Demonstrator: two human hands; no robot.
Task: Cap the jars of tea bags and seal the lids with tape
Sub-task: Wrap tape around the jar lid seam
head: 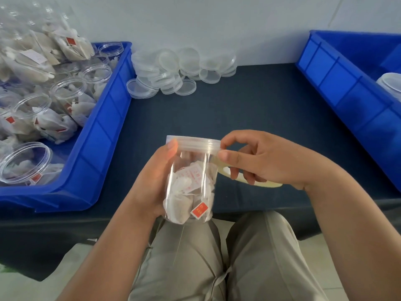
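Head view: left fingers [173,146] grip jar [191,181], right fingers [230,140] pinch lid [195,143], tape roll [267,184] half-hidden.

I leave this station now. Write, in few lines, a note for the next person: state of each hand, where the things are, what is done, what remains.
Left hand grips the jar of tea bags over the lap.
Right hand holds the tape roll, thumb and forefinger at the rim of the lid.
Done: this jar is capped. How far it is taped, I cannot tell.
Left to do: many open jars wait in the left bin; loose lids lie piled on the table beside it. Cap and tape each.
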